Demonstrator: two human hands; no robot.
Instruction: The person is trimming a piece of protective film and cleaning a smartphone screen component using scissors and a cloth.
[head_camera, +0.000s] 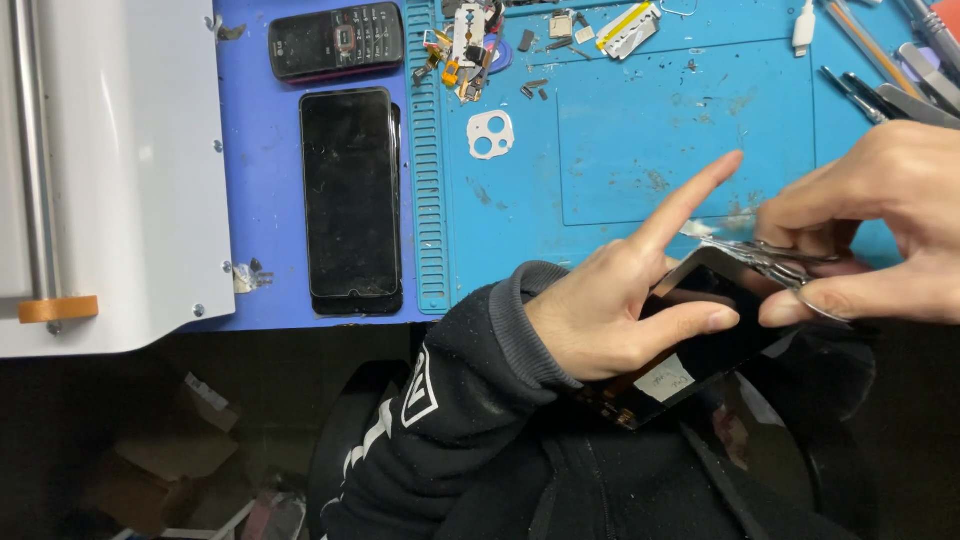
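Two phones (350, 190) lie flat at the blue mat's left edge | left hand (625, 305) grips dark phone screen (700, 340) over surface's near edge, forefinger out | right hand (870, 225) pinches tweezers (770, 258) at its top edge | open mat (680, 130) beyond.

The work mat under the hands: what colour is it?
The work mat is light blue with scuffs and stains, shown best in the head view.

A blue tabletop (255, 180) filled the upper frame, with a lighter blue work mat (640, 130) over its right part. On the tabletop lay a keypad phone (337, 42) at the top and a black smartphone (351, 198) below it. A white camera-lens frame (490, 134) and small parts (468, 40) lay on the mat.
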